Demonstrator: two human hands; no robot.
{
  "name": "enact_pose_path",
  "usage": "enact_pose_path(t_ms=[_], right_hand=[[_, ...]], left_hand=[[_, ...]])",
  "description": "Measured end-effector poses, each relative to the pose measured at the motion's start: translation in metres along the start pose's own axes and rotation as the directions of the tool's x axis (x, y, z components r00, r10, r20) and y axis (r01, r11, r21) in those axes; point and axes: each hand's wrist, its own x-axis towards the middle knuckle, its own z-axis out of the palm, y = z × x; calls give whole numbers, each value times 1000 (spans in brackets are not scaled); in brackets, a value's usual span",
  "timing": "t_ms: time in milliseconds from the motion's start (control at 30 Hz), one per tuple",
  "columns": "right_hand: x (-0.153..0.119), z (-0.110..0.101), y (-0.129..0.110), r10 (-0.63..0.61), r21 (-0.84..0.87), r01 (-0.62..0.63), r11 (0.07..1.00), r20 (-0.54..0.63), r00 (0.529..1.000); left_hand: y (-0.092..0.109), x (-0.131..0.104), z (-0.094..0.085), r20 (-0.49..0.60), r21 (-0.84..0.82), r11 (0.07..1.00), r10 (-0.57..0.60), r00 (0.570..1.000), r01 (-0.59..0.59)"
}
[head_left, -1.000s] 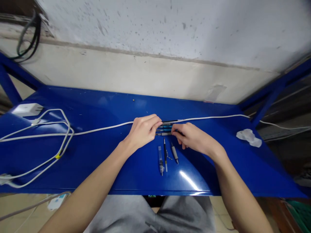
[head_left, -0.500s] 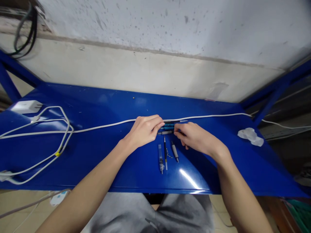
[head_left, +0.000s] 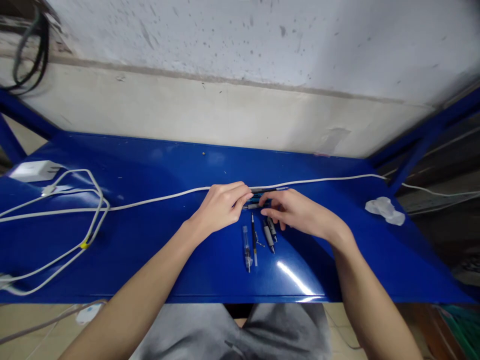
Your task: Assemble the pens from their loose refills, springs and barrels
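On the blue table lies a small group of pens (head_left: pixel 255 199), partly covered by both hands. My left hand (head_left: pixel 227 202) rests at their left end, fingers pressed together; what they hold, if anything, is hidden. My right hand (head_left: pixel 283 206) hovers at the right end with its fingers apart. Just below it, two grey-gripped pen parts (head_left: pixel 269 237) lie side by side. Left of these are a clear pen barrel (head_left: pixel 246 248), a thin dark refill (head_left: pixel 254 240) and a small spring (head_left: pixel 260 241).
A white cable (head_left: pixel 165 198) runs across the blue table (head_left: pixel 168 165) behind the hands and coils at the left beside a white adapter (head_left: pixel 35 170). Crumpled white tissue (head_left: pixel 385 210) lies at the right. A wall stands behind the table.
A second grey-gripped part now shows beside the first, below my right hand. My right hand has opened and shifted slightly left. My left hand has barely moved.
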Motion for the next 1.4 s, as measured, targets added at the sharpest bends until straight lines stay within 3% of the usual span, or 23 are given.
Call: enact_pose_path(t_ms=[100,200,367,500,600,700,800,900,933,1000,1100,1167,1300,1400], right_hand=[[10,5,-1,-68,167,94,982,-156,985],[19,12,-2,-43,428,173,887,-296,954],[27,23,-7,5,694,306,651,-407,913],[29,30,-8,47,760,349,548,-445,895],[32,33,-6,59,747,357,561,-466,883],[32,31,-3,58,670,352,653,-508,860],[31,24,1,90,559,365,744,-626,775],[28,14,4,100,509,396,764,-700,707],[26,10,4,93,520,404,753,-691,717],[23,4,5,60,563,389,729,-619,783],[19,1,4,0,587,272,763,-420,908],[18,4,4,-55,549,194,813,-260,964],[20,16,3,-200,506,162,847,21,980],[21,20,2,-250,480,166,861,116,961]], left_hand=[[1,1,-1,-33,-39,999,-14,999,13],[3,3,-1,-73,-44,999,-21,997,17],[3,3,-1,-86,-22,1000,-20,996,18],[0,3,-1,-103,-8,999,-34,994,33],[-1,2,-1,-89,18,998,-57,994,58],[0,2,0,-41,91,994,-56,998,59],[2,2,-1,-14,157,986,-47,999,49],[5,3,-6,-21,191,978,-82,996,85],[6,3,-8,-17,191,976,-100,995,101],[8,5,-11,26,178,975,-142,990,135],[12,7,-15,154,164,973,-190,970,165],[14,8,-17,222,157,973,-202,954,170],[17,9,-20,342,106,977,-211,916,185],[20,9,-22,409,85,979,-205,889,187]])
